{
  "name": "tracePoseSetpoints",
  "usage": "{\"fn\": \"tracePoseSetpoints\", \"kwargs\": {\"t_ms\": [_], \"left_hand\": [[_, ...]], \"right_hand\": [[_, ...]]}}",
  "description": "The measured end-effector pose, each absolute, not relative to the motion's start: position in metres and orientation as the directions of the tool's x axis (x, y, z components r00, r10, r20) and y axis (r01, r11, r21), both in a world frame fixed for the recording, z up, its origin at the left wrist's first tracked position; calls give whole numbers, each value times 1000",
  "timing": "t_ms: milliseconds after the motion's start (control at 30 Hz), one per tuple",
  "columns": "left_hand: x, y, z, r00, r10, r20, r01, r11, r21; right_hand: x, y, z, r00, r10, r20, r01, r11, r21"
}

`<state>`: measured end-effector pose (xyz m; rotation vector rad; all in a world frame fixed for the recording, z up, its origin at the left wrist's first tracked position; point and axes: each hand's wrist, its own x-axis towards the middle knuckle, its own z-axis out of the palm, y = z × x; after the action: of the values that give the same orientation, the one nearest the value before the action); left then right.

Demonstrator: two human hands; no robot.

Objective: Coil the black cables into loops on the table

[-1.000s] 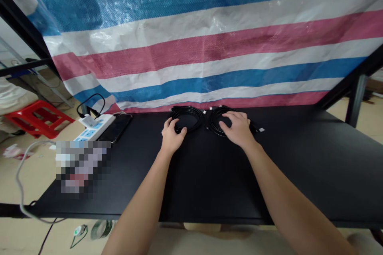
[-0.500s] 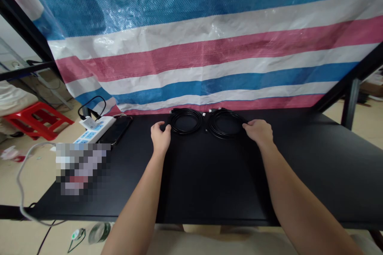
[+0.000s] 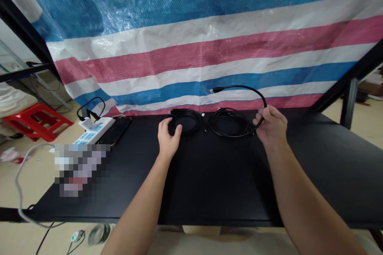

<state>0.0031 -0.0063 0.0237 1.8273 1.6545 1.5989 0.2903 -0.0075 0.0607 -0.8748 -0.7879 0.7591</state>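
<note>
Two coiled black cables lie side by side near the back of the black table. The left coil (image 3: pixel 196 128) has my left hand (image 3: pixel 168 137) at its left edge, thumb and fingers apart; whether the fingertips touch it is unclear. My right hand (image 3: pixel 272 124), at the right side of the right coil (image 3: pixel 220 132), pinches a black cable (image 3: pixel 264 101). That cable's free end arcs up and to the left above the coil, ending in a plug (image 3: pixel 218 89) with a pale tip. A small white piece (image 3: pixel 203 114) shows between the two coils.
A white power strip (image 3: pixel 103 124) with a plugged-in adapter and a dark phone (image 3: pixel 119 131) lie on the table's left, beside a blurred patch. A striped sheet (image 3: pixel 179 59) hangs behind. At left on the floor stands a red stool (image 3: pixel 38 117), with a person partly visible there.
My right hand has risen and moved right, lifting a cable end off the right coil. My left hand has shifted slightly right, its fingers spreading beside the left coil.
</note>
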Motion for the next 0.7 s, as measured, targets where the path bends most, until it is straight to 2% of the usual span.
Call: {"fn": "tracePoseSetpoints", "kwargs": {"t_ms": [100, 200, 367, 433, 533, 633, 700], "left_hand": [[15, -17, 24, -34, 758, 652, 594, -509, 623], [25, -25, 25, 114, 740, 663, 580, -591, 560], [35, -33, 27, 288, 767, 573, 423, -639, 643], [38, -34, 27, 259, 808, 529, 371, -589, 718], [39, -31, 29, 100, 901, 422, 247, -433, 867], [34, -27, 36, -78, 952, 296, 17, -295, 955], [29, -24, 42, -128, 966, 224, -189, -245, 951]], "right_hand": [[289, -13, 65, 387, 870, 306, -272, 425, -864], [284, -16, 64, 278, 908, 314, -279, 389, -878], [266, -18, 65, 178, 933, 313, -273, 353, -895], [260, -19, 67, 175, 927, 331, -254, 367, -895], [261, -17, 66, 228, 896, 382, -198, 427, -882], [277, -8, 59, 447, 802, 395, -47, 462, -886], [292, 0, 50, 654, 661, 368, 136, 376, -917]]}}
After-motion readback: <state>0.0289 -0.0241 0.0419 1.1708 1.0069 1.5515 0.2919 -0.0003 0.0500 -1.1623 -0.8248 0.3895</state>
